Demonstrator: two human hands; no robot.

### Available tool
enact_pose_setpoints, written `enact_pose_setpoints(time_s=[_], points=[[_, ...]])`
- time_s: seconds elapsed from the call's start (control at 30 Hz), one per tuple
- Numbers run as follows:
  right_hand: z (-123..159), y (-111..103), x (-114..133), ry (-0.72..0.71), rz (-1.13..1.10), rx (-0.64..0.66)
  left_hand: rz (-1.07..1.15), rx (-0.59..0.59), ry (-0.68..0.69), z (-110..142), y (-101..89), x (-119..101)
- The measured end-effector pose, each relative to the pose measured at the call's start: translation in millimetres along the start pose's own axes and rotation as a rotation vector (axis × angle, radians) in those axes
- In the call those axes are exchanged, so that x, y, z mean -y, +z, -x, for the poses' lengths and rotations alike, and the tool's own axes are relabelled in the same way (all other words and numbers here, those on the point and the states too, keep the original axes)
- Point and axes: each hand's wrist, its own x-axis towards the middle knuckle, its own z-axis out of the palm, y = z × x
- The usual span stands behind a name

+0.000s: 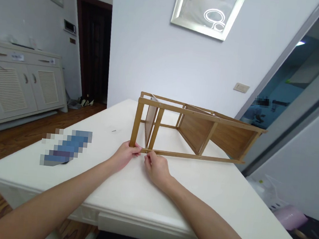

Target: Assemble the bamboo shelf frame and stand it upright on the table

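Observation:
A wooden shelf rack (pixel 182 155) lies on its side on the white table (pixel 106 201). My left hand (pixel 124 155) is closed round its near left corner, where an end bar meets the lowest rail. Just to the right, my right hand (pixel 157 168) pinches a small shiny screw (pixel 146 154) against that rail, close to a shelf panel's edge. Fingers cover most of the screw. Another small metal piece (pixel 114 131), which looks like a screw, lies loose on the tabletop left of the rack.
A blurred-out blue object (pixel 69 146) rests on the table's left part. The wall with a light switch (pixel 241 88) stands behind the rack. A white cabinet (pixel 22 83) is at the far left. Through the doorway at right, a person (pixel 254 111) is partly visible.

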Motion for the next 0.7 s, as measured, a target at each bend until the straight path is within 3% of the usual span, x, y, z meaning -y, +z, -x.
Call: enact_pose_setpoints(time_s=[0.37, 0.7], points=[[-1.4, 4.1, -2.9, 0.079, -0.154, -0.016, -0.261, -0.074, 0.022, -1.2, -5.9, -1.8], [-4.7, 4.6, -12.0, 0.003, -0.272, 0.005, -0.264, -0.096, 0.037, -1.8, -4.8, -3.2]])
